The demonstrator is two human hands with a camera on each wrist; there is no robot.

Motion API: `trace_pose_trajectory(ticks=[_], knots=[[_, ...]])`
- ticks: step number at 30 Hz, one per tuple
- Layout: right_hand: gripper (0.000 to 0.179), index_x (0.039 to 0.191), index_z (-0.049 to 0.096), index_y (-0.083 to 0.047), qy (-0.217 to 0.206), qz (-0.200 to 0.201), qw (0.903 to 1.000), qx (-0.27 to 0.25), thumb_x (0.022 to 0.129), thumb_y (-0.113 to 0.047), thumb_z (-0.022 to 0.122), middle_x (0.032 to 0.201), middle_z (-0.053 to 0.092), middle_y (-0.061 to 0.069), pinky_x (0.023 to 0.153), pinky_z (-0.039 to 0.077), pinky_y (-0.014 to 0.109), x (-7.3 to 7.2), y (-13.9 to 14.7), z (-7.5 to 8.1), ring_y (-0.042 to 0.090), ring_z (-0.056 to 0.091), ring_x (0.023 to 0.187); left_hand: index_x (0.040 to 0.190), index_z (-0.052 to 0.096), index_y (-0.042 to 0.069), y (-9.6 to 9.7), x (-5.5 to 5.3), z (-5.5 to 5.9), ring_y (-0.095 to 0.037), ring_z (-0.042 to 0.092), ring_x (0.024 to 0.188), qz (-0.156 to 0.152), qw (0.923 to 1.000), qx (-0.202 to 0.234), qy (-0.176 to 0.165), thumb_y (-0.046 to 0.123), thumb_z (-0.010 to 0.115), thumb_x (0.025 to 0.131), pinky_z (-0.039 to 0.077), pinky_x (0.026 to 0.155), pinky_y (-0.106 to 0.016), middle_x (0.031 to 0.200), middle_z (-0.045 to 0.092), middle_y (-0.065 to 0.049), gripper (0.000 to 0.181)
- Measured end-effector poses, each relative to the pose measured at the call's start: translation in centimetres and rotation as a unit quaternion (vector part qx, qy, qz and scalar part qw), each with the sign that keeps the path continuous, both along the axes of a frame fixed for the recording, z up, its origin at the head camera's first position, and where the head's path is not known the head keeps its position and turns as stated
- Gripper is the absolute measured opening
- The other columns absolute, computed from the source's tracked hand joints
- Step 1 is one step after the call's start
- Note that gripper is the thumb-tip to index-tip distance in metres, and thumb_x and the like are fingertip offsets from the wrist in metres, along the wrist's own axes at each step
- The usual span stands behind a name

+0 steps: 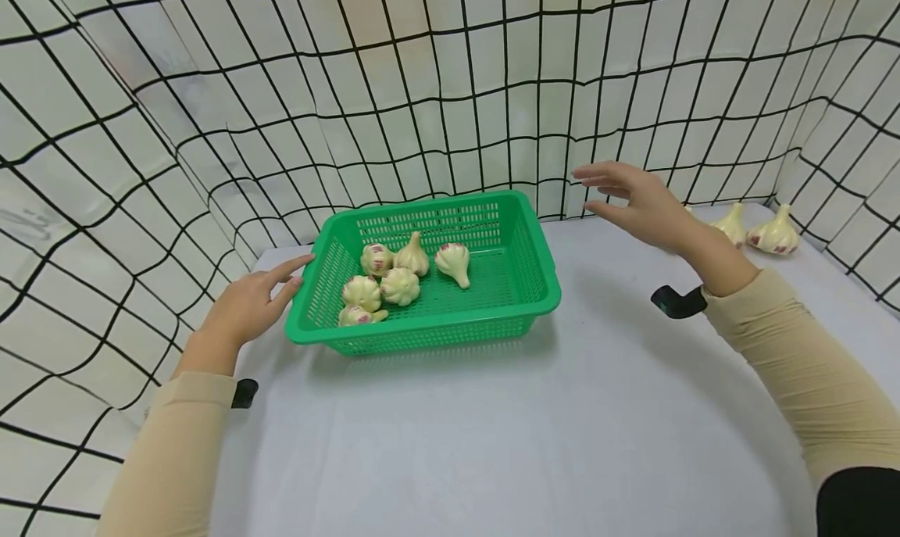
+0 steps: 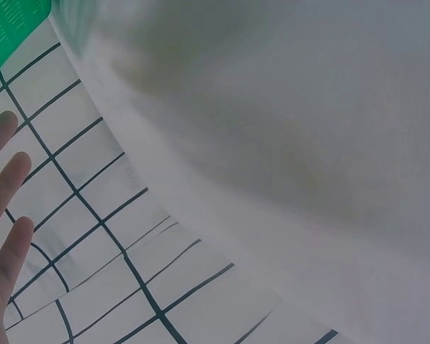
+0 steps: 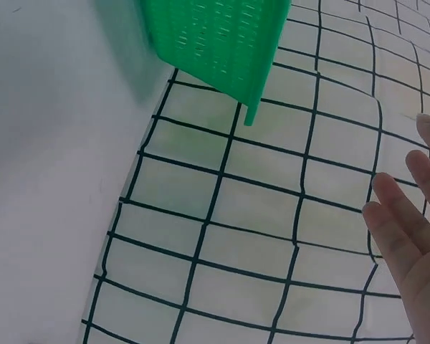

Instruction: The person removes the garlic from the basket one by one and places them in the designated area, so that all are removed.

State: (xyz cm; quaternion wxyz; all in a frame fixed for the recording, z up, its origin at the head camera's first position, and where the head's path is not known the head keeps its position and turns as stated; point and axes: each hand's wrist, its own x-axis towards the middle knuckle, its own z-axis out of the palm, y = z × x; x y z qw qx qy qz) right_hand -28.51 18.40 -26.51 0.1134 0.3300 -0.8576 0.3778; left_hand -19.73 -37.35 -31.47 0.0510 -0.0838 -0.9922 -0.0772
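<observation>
A green slatted plastic basket (image 1: 436, 330) stands at the back of the table, with several garlic bulbs (image 1: 401, 286) gathered mostly in its left half. One garlic bulb (image 1: 453, 263) lies apart from the others, neck toward the front. My left hand (image 1: 246, 302) is beside the basket's left end, its extended fingertips right at the rim. Spread fingers of that hand also show at the edge of the left wrist view. To the right of the basket, my right hand (image 1: 643, 205) hangs in the air with loosely extended fingers and nothing in it.
Beyond my right forearm, garlic bulbs (image 1: 774, 232) lie on the white tabletop (image 1: 450, 435) at the back right, one partly hidden by the arm. White walls with black netting (image 1: 450, 99) enclose the table at the back and both sides.
</observation>
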Motion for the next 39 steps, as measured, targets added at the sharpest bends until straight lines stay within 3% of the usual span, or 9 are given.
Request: trace_pose_trajectory(ticks=[10,21,31,39], knots=[[0.040,0.140,0.058,0.001,0.049,0.050,0.9967,0.040,0.100,0.001,0.064,0.140,0.059,0.019,0.110,0.044,0.049,-1.5,-4.1,2.1,0.037,0.055,0.131,0.160,0.035,0.019,0.0,0.0,0.2,-0.058,0.053,0.120,-0.004,1.0000,-0.003,0.000,0.049,0.028,0.111,0.044,0.092,-0.074,0.132,0.057,-0.038,0.058],[0.038,0.139,0.062,-0.004,0.084,0.054,0.9912,0.088,0.100,-0.005,0.066,0.142,0.061,0.013,0.108,0.046,0.045,-2.7,-9.1,3.4,0.032,0.056,0.131,0.160,0.035,0.019,-0.2,0.0,0.2,-0.058,0.052,0.120,-0.005,1.0000,-0.003,0.001,0.050,0.028,0.111,0.043,0.093,-0.074,0.133,0.057,-0.037,0.058],[0.036,0.138,0.062,-0.005,0.084,0.073,0.9911,0.074,0.102,-0.007,0.064,0.140,0.062,0.012,0.108,0.046,0.039,-3.8,-13.3,3.0,0.027,0.056,0.131,0.160,0.036,0.019,-0.1,0.1,0.1,-0.058,0.054,0.119,-0.004,1.0000,-0.003,0.001,0.050,0.028,0.111,0.044,0.092,-0.074,0.132,0.057,-0.037,0.058],[0.036,0.139,0.061,-0.005,0.072,0.100,0.9874,0.099,0.103,-0.005,0.062,0.142,0.060,0.011,0.107,0.046,0.038,-4.6,-16.3,2.4,0.027,0.054,0.131,0.161,0.034,0.020,-0.2,0.0,0.1,-0.058,0.053,0.121,-0.005,1.0000,-0.005,-0.003,0.050,0.029,0.111,0.044,0.093,-0.074,0.134,0.056,-0.037,0.058]])
